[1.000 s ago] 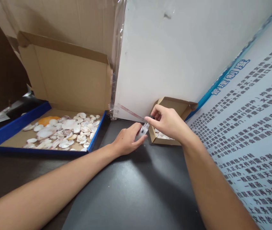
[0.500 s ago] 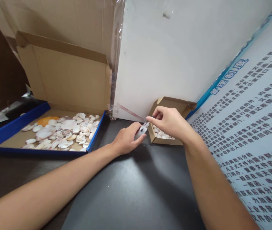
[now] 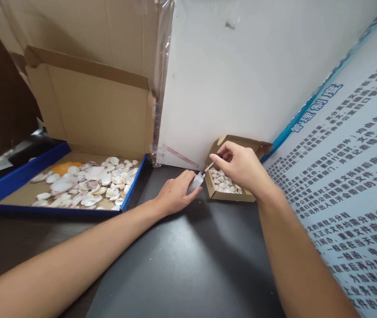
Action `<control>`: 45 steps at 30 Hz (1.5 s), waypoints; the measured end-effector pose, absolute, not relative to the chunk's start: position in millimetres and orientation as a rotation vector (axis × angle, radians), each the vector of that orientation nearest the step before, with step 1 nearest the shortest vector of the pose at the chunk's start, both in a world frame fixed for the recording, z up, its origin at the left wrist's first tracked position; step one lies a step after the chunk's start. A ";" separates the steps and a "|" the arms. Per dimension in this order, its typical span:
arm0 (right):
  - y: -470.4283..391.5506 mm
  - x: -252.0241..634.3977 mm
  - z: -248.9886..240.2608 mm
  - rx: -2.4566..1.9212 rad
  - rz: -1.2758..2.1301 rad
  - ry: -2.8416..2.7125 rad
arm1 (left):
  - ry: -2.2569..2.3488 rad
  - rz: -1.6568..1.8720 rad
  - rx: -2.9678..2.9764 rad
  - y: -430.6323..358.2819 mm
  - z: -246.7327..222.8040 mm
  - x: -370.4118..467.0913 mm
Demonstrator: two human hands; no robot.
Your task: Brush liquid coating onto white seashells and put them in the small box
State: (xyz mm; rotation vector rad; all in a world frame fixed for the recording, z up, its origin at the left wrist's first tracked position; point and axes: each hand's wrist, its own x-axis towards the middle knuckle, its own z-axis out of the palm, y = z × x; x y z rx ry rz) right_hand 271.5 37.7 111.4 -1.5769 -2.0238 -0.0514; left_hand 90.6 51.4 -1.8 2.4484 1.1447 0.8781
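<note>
Left hand [image 3: 175, 194] lies low on the dark matte surface [image 3: 191, 265], grip clamped round a small clear glass bottle [image 3: 196, 181] tipped toward the right; most of the bottle is hidden by the fingers, contents can't be made out. Right hand [image 3: 241, 168] is above it, thumb and forefinger pinched shut on a thin black-topped applicator stick [image 3: 212, 164] whose pale stem runs down to the bottle mouth; tip too small to read, can't tell if it is inside the neck or just touching it. Both forearms reach in from the bottom edge, elbows cut off; left arm comes diagonally from lower left, right arm from lower right with wrist bent down. Just beside the bottle, touching the white wall panel [image 3: 241, 79], sits a small open brown cardboard box [image 3: 231, 198] holding small whitish shells [image 3: 223, 183], partly hidden by the right hand. Well apart on the left, a large flat blue-edged cardboard box [image 3: 133, 181] with lid flap upright holds a loose pile of white and pinkish shells [image 3: 92, 183] plus one orange piece [image 3: 62, 168]. A printed blue-and-white text poster [image 3: 354, 176] is cut off at the right.
</note>
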 end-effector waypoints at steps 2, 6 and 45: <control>38.1 273.3 111.4 -1.554 -0.064 -2.000 | 1.176 0.847 2.467 52.2 -2.2 90.6; 38.5 273.3 110.7 -1.502 -0.070 -1.969 | 1.290 0.768 2.471 54.4 -3.2 90.6; 28.7 261.5 115.4 -1.332 0.072 -2.149 | 1.130 0.721 2.153 8.3 -13.4 33.1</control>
